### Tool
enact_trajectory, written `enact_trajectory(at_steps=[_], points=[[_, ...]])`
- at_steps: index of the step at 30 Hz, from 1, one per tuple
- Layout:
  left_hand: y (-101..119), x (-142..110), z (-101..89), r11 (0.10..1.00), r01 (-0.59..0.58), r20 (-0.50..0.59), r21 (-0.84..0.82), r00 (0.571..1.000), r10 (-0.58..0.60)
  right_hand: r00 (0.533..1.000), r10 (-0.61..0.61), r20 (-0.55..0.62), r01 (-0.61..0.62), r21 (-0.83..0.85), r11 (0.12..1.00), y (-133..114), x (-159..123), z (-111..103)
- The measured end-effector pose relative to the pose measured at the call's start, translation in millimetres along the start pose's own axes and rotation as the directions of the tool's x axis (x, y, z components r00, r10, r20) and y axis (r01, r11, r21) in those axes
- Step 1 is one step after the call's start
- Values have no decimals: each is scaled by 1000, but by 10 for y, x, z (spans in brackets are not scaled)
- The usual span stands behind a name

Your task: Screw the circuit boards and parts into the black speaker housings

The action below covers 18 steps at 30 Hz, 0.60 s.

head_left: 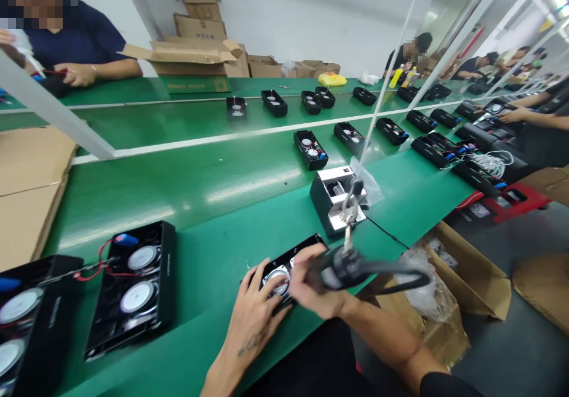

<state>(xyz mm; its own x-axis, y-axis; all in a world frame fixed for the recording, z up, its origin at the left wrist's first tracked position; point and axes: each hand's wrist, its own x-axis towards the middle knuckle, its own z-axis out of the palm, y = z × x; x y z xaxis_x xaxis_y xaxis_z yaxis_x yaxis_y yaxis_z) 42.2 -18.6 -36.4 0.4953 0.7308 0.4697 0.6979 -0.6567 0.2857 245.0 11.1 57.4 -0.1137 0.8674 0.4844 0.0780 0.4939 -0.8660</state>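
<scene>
Right hand (317, 281) is clenched around a black electric screwdriver (342, 269); left hand (253, 320) is pressed onto a speaker unit (279, 281) on the green surface (213, 338).

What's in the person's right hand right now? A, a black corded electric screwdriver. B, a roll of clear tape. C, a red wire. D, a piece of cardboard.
A. The right hand is wrapped around the black corded electric screwdriver, with its cable trailing off to the right.
</scene>
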Motion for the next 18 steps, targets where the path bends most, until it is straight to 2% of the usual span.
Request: enact_trajectory(at_steps=[2, 3, 5, 6, 8, 11, 15, 18], points=[[-76, -84, -98, 997, -61, 39, 38, 997, 59, 982, -17, -188, 33, 80, 996, 13, 182, -347], [-106, -125, -156, 994, -93, 52, 58, 995, 90, 945, -20, -325, 63, 122, 991, 46, 286, -538], [-127, -178, -275, 987, -130, 43, 90, 991, 127, 826, -26, -563, 92, 90, 992, 156, 495, -899], [-113, -180, -327, 986, -139, 21, 96, 990, 138, 780, -39, -625, 81, 40, 996, 225, 588, -1047], [-39, -129, -393, 987, -134, -28, 88, 990, 137, 742, -67, -667, 45, -50, 998, 366, 729, -1243], [129, 46, -353, 992, -104, -46, 66, 993, 107, 761, -40, -648, -15, -79, 997, 508, 832, -1311], [269, 245, -104, 991, -58, 56, 121, 997, 51, 826, 65, -560, -107, -42, 993, 529, 861, -1273], [279, 282, 51, 984, -69, 122, 163, 991, 49, 881, 194, -430, -214, 3, 977, 480, 801, -1283]])
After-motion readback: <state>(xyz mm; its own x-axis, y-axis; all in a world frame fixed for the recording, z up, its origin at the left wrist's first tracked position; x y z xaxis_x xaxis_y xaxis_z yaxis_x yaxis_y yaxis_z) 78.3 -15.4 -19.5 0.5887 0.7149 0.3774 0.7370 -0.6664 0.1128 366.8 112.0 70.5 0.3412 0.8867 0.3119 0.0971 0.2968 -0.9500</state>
